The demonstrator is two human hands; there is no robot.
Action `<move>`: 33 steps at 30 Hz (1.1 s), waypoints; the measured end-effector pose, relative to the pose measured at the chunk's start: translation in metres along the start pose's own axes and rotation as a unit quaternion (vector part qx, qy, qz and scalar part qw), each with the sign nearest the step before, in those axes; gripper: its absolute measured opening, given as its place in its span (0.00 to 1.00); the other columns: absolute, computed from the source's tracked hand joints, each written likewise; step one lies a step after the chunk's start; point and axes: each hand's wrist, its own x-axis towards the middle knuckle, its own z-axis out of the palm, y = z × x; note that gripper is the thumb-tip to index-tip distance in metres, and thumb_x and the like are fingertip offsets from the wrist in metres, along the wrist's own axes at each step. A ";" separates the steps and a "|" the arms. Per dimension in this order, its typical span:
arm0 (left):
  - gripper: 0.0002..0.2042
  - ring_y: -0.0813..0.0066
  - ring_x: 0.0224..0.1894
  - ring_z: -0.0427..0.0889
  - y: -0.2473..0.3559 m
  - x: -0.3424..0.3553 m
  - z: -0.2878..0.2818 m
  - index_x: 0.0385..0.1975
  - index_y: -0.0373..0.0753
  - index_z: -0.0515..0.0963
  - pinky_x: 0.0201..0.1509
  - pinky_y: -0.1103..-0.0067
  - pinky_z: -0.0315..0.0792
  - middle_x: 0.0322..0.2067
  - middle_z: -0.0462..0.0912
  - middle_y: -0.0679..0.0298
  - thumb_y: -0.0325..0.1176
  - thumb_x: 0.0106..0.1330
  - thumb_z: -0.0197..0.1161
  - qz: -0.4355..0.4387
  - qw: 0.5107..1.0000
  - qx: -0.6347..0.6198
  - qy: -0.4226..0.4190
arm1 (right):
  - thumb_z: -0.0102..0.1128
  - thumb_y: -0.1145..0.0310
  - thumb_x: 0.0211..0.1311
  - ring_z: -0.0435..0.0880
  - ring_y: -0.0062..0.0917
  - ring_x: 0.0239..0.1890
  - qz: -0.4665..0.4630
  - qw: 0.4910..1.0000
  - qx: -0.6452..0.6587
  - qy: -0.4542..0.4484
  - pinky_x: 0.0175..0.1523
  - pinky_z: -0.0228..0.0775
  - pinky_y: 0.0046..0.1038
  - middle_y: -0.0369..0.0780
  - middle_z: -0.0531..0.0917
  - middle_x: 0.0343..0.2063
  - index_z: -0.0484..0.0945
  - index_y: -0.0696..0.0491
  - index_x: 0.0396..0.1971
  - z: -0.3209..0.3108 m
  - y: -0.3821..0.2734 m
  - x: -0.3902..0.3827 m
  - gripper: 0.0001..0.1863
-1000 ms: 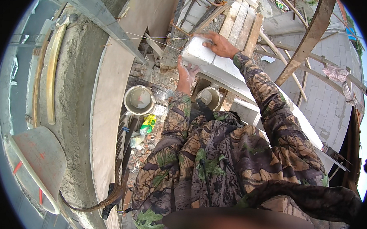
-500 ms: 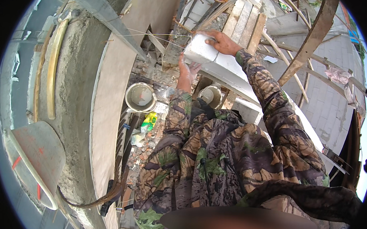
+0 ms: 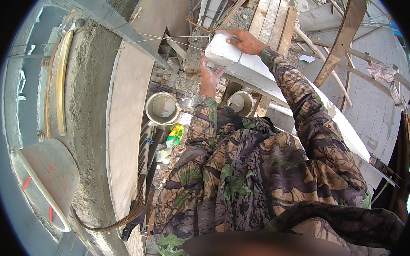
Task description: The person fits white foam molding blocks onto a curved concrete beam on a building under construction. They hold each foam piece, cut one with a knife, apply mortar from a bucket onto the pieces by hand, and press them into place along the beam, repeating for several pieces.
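My right hand (image 3: 245,42) grips the top of a white block (image 3: 217,52) at the end of a row of white blocks (image 3: 259,73). My left hand (image 3: 210,75) holds the same block from below and at its left end, with the thumb up along the end face. Thin pale strings (image 3: 163,37) run from the block's end toward the grey beam at the left. A twisted rusty rod (image 3: 194,22) stands just beyond the block.
Two buckets (image 3: 163,108) (image 3: 238,102) sit below my hands, by a yellow-green bag (image 3: 175,135) among rubble. At the left are a concrete ledge (image 3: 87,122), a hammer (image 3: 64,83) and a scoop-like metal tool (image 3: 54,180). Planks (image 3: 271,20) and timber props (image 3: 336,51) stand beyond, right.
My hands and the block appear slightly higher in the view, while the buckets and left ledge have shifted a little rightward. Both hands remain on the block throughout.
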 end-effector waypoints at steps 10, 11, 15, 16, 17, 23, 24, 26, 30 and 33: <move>0.49 0.47 0.73 0.56 0.003 0.002 0.008 0.74 0.51 0.54 0.73 0.50 0.56 0.70 0.58 0.53 0.68 0.57 0.64 0.018 1.000 0.016 -0.008 | 0.56 0.51 0.70 0.72 0.50 0.65 0.024 1.000 -0.014 0.005 0.70 0.65 0.44 0.56 0.74 0.60 0.64 0.47 0.72 0.002 0.006 0.001 0.34; 0.48 0.45 0.72 0.55 0.005 0.003 0.010 0.75 0.52 0.53 0.73 0.51 0.56 0.70 0.55 0.52 0.67 0.58 0.64 0.016 1.000 0.020 -0.011 | 0.59 0.46 0.67 0.72 0.51 0.64 0.039 0.999 -0.028 0.003 0.70 0.66 0.44 0.57 0.74 0.58 0.63 0.48 0.73 0.001 0.006 0.002 0.39; 0.46 0.40 0.73 0.51 0.008 0.004 0.014 0.75 0.52 0.52 0.73 0.51 0.58 0.71 0.51 0.48 0.66 0.61 0.63 -0.004 1.000 0.023 -0.009 | 0.71 0.32 0.47 0.73 0.56 0.62 0.080 0.992 -0.093 -0.023 0.66 0.70 0.46 0.58 0.74 0.53 0.59 0.48 0.74 -0.001 0.008 0.006 0.58; 0.46 0.40 0.73 0.51 0.008 0.004 0.015 0.75 0.52 0.52 0.73 0.51 0.58 0.71 0.51 0.48 0.66 0.61 0.62 -0.007 1.000 0.022 -0.010 | 0.72 0.32 0.45 0.73 0.56 0.62 0.063 0.992 -0.108 -0.030 0.66 0.70 0.46 0.58 0.74 0.53 0.59 0.48 0.74 -0.002 0.008 0.007 0.60; 0.46 0.40 0.73 0.51 0.008 0.004 0.015 0.75 0.52 0.51 0.73 0.51 0.58 0.71 0.51 0.48 0.66 0.61 0.62 -0.005 1.000 0.028 -0.012 | 0.74 0.32 0.43 0.73 0.56 0.61 0.049 0.991 -0.122 -0.033 0.65 0.70 0.47 0.58 0.73 0.54 0.58 0.48 0.75 -0.003 0.008 0.008 0.61; 0.44 0.37 0.72 0.55 0.008 0.001 0.014 0.76 0.52 0.50 0.73 0.49 0.58 0.71 0.52 0.41 0.67 0.65 0.57 -0.025 0.999 -0.001 -0.021 | 0.77 0.41 0.40 0.73 0.55 0.62 0.084 0.983 -0.162 -0.019 0.65 0.71 0.47 0.57 0.73 0.56 0.59 0.44 0.74 -0.011 -0.005 0.006 0.59; 0.44 0.37 0.72 0.56 0.010 0.001 0.014 0.76 0.50 0.50 0.73 0.49 0.58 0.71 0.52 0.40 0.67 0.65 0.57 -0.029 0.999 0.000 -0.028 | 0.77 0.43 0.40 0.73 0.54 0.62 0.092 0.982 -0.166 -0.011 0.65 0.71 0.47 0.57 0.73 0.56 0.60 0.43 0.74 -0.014 -0.009 0.005 0.58; 0.44 0.37 0.72 0.58 0.012 0.002 0.009 0.76 0.47 0.51 0.73 0.49 0.58 0.71 0.54 0.39 0.66 0.67 0.56 -0.025 0.999 0.010 -0.025 | 0.75 0.44 0.41 0.73 0.54 0.62 0.080 0.979 -0.189 0.017 0.64 0.71 0.48 0.57 0.73 0.57 0.61 0.43 0.74 -0.020 -0.017 0.002 0.56; 0.44 0.39 0.70 0.63 0.014 0.006 -0.015 0.75 0.39 0.51 0.74 0.51 0.58 0.69 0.60 0.39 0.63 0.68 0.55 0.034 0.998 0.044 0.025 | 0.74 0.46 0.41 0.75 0.52 0.60 0.059 0.973 -0.213 0.061 0.64 0.71 0.48 0.56 0.74 0.56 0.62 0.43 0.73 -0.036 -0.031 -0.005 0.54; 0.42 0.42 0.67 0.68 0.014 0.005 -0.048 0.74 0.36 0.53 0.73 0.55 0.60 0.68 0.64 0.42 0.60 0.69 0.54 0.050 0.997 0.036 0.054 | 0.74 0.48 0.41 0.76 0.51 0.58 0.050 0.971 -0.222 0.080 0.63 0.73 0.47 0.54 0.74 0.54 0.63 0.42 0.73 -0.049 -0.034 -0.012 0.54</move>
